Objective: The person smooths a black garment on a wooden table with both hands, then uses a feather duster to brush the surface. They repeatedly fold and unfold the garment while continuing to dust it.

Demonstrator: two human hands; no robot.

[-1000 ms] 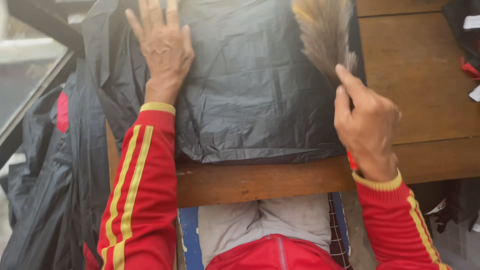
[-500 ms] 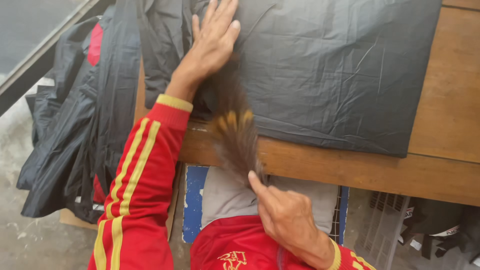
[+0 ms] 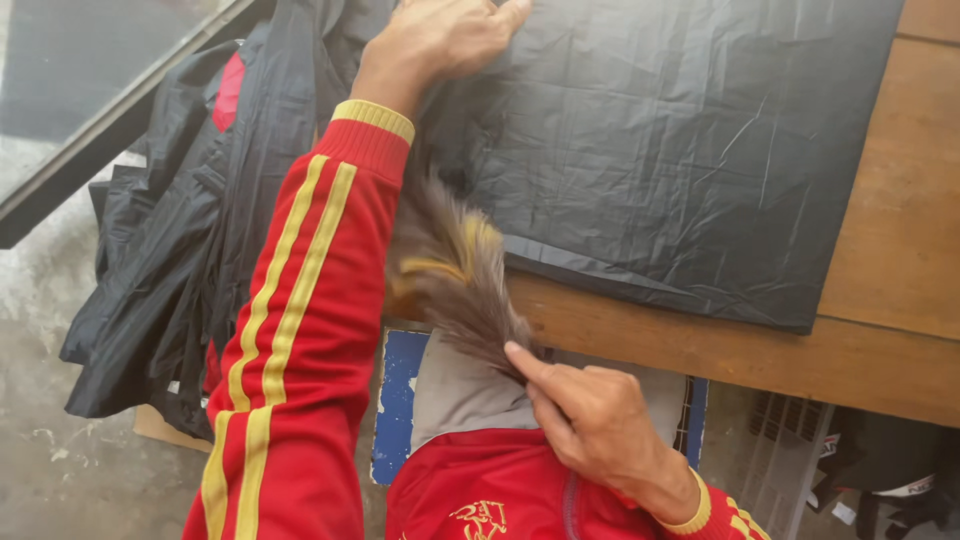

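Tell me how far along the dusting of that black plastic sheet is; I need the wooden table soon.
Done: the black plastic sheet lies flat on the wooden table, with no visible debris. In hand: the left hand presses the sheet's near-left part, while the right hand holds a brown feather duster at the table's edge by the red sleeve. Left: the heap of crumpled black bags hanging beside the table looks untouched.

Brown feather duster (image 3: 455, 280) at table edge; black plastic sheet (image 3: 660, 150) flat, creased.

Bare wooden table (image 3: 900, 250) is left open at rt. Lft side is blocked by black plastic sheet (image 3: 680, 150) & hanging black bags (image 3: 160, 260).
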